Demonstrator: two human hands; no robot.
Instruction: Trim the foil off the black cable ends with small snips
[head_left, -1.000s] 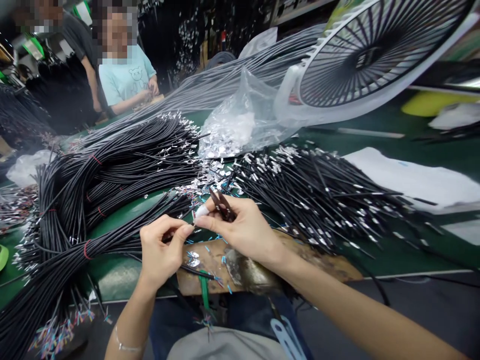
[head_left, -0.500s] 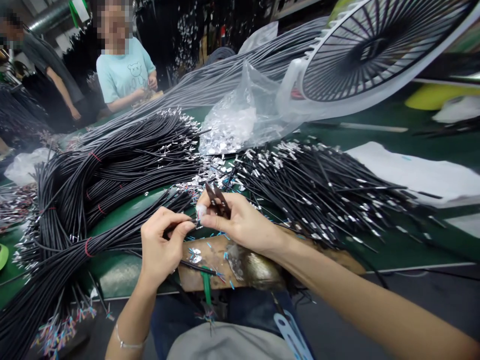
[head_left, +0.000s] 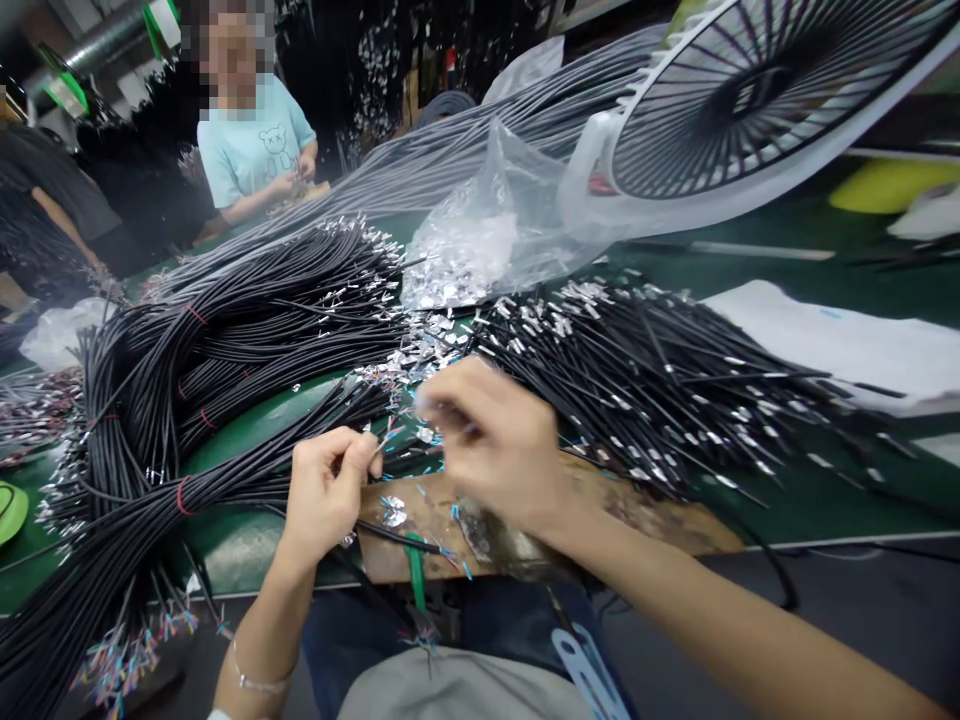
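Observation:
My left hand (head_left: 326, 490) is closed in a pinch on the end of a black cable. Thin coloured wires (head_left: 391, 432) stick out past its fingertips toward the right. My right hand (head_left: 499, 440) is curled and smeared by motion, just right of those wires and apart from the left hand. A dark shape (head_left: 453, 416) shows between its fingers, where the dark metal snips were a moment ago; the blades are mostly hidden. Something white (head_left: 424, 402) covers a fingertip of this hand. Below lies a worn brown board (head_left: 390, 560) with wire scraps and foil bits.
Bundled black cables (head_left: 127, 400) fill the left; loose cables with silvery ends (head_left: 645, 370) spread to the right. A clear plastic bag (head_left: 510, 220) and a white fan (head_left: 720, 110) stand behind. Across the green table (head_left: 247, 540), a person in light blue (head_left: 255, 140) works.
My right hand has pulled away from the left, up and to the right, and turned. The coloured wires at the cable end now show. The left hand has barely moved.

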